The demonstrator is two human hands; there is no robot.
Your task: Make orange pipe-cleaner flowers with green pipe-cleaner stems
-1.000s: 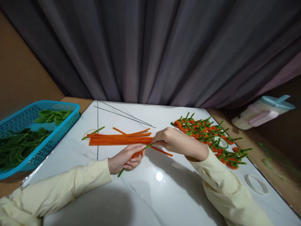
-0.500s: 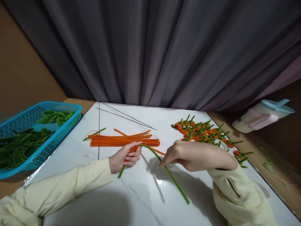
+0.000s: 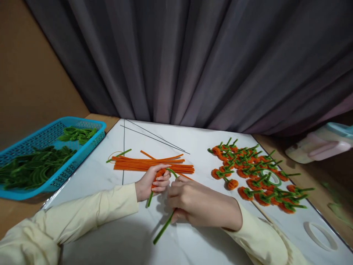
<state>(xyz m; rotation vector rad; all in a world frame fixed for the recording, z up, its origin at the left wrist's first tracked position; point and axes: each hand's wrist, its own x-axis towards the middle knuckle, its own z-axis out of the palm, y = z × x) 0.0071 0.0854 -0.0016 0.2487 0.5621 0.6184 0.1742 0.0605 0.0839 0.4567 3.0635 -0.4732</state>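
Observation:
Near the middle of the table, my left hand is closed around a fuzzy orange pipe-cleaner piece. A short green end sticks out below that hand. From the top of the orange piece a green pipe cleaner bends over to the right. My right hand is closed on this green pipe cleaner, whose free end slants down to the left. Its fingertips are partly hidden behind the back of the hand. Just behind both hands lies a bundle of orange pipe cleaners.
On the right, several small orange pumpkins with green stems lie around a green-edged tape roll. A pale ring is nearer. A blue basket of green pieces stands left. Thin dark rods lie behind; a cup stands far right.
My right hand has moved left, in beside my left hand, and closed on the green pipe cleaner. The free end has swung from lower right to lower left. The view has shifted slightly right.

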